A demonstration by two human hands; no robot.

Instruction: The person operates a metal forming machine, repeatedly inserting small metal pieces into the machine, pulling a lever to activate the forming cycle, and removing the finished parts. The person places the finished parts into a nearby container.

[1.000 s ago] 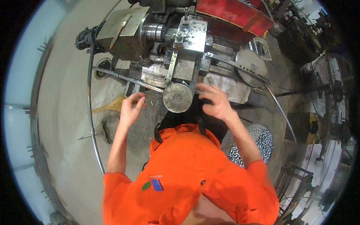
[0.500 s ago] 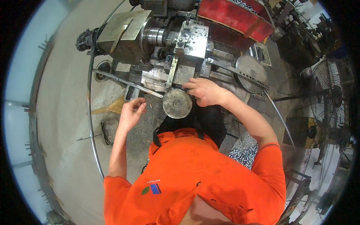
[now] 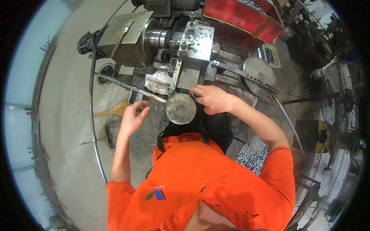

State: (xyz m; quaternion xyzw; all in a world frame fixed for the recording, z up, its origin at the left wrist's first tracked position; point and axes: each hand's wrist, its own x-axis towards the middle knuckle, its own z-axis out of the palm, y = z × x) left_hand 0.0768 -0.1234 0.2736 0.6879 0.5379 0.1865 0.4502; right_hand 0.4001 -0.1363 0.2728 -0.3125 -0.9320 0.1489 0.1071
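My right hand point(image 3: 212, 100) is at the right edge of a round grey metal handwheel disc point(image 3: 180, 109), its fingers curled in. A small bright bit shows by the fingertips, but what they grip is too hidden to name. To the left, my left hand point(image 3: 133, 118) hovers above the floor with thumb and fingers drawn together; anything between them is too small to make out. Beyond the disc stands a lathe, with a steel tool block point(image 3: 197, 41) facing its shiny spindle chuck point(image 3: 157, 39). A flat lever point(image 3: 177, 76) runs from the block toward the disc.
A red bin point(image 3: 241, 19) of small metal parts sits behind the lathe. A larger disc point(image 3: 259, 76) with a perforated bar lies right. More shiny cylinders point(image 3: 252, 161) fill a container beside me. A fan point(image 3: 337, 98) stands far right; a metal rod point(image 3: 131, 87) juts left.
The handwheel disc has shifted slightly toward me, and my right hand has moved slightly nearer and to the right. My left hand stays nearly in place.
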